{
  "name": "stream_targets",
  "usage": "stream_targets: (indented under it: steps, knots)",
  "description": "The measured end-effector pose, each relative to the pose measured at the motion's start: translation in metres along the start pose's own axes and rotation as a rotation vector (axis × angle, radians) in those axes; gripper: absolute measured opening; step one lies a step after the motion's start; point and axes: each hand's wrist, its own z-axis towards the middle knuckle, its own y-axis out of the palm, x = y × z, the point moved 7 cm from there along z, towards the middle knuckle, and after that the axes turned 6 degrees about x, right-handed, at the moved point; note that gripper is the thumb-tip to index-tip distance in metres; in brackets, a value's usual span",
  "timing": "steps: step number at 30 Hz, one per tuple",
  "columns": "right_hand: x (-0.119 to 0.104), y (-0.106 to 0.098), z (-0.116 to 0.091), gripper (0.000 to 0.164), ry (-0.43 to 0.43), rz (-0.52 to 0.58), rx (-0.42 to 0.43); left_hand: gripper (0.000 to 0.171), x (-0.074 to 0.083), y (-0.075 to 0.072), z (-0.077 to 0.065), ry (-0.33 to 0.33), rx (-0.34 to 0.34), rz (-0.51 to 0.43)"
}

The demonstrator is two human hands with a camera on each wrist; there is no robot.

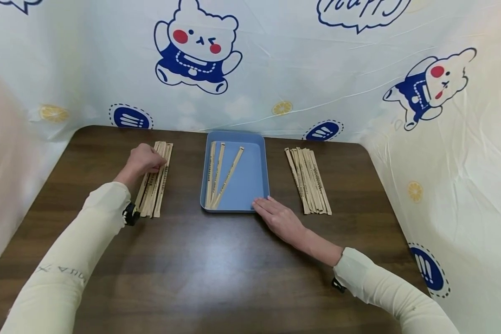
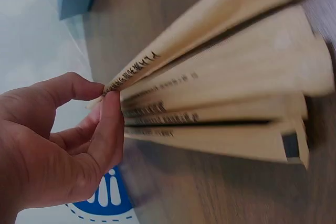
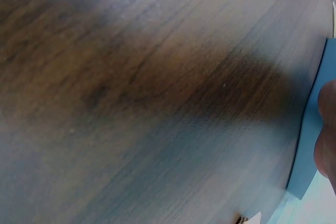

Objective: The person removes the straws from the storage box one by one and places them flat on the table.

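My left hand [image 1: 143, 159] is over the left pile of slim paper-wrapped chopsticks [image 1: 151, 197]. In the left wrist view, its thumb and fingertips pinch one chopstick packet [image 2: 181, 35] near its end, and this packet angles away from several others fanned out beside it. At the table's middle lies a blue tray [image 1: 252, 171] with three chopstick packets [image 1: 229, 176] in its left part. My right hand [image 1: 279, 221], fingers extended, touches the tray's near right corner. The right wrist view catches only a bit of that hand [image 3: 328, 129] against the tray's blue side.
Another pile of wrapped chopsticks [image 1: 309, 181] lies right of the tray. The brown wooden table [image 1: 217, 273] meets a pale cloth [image 1: 267, 69] with cartoon bears along its back and right sides.
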Motion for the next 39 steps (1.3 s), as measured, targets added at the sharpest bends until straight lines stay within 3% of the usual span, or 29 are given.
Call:
stream_targets:
  steps: [8,10,12,15,18,20,24,31,36,39]
  knots:
    - [0.0,-0.001,-0.001,0.034,-0.011,-0.003,0.029,0.022,0.0,-0.002,0.0,0.08,0.031,0.182]
    - [0.0,0.0,-0.001,0.033,-0.018,-0.008,0.031,0.027,0.003,0.0,0.0,0.084,0.029,0.192]
    - [-0.001,0.001,-0.001,0.034,-0.02,-0.01,0.032,0.026,0.01,0.003,-0.003,0.077,0.007,0.141]
    - [0.0,0.001,-0.001,0.035,-0.012,-0.009,0.031,0.018,0.028,0.015,-0.007,0.048,-0.105,-0.031]
    - [0.0,0.0,-0.001,0.036,-0.007,-0.008,0.032,0.047,0.05,0.034,-0.011,0.007,-0.266,-0.167]
    - [0.001,-0.001,-0.001,0.036,-0.006,-0.007,0.03,0.058,0.064,0.046,-0.014,0.002,-0.35,-0.185]
    - [0.0,-0.001,-0.001,0.034,0.0,-0.003,0.02,0.067,0.087,0.064,-0.019,0.035,-0.424,-0.15]
    - [0.0,0.002,0.002,0.036,-0.002,0.002,0.015,0.074,0.114,0.089,-0.027,0.071,-0.452,-0.091]
    - [0.001,0.003,0.003,0.035,-0.008,-0.021,0.023,0.073,0.12,0.109,-0.025,0.099,-0.438,-0.048]
    - [0.001,0.003,0.003,0.032,-0.013,-0.028,0.021,0.071,0.121,0.119,-0.024,0.107,-0.397,-0.021]
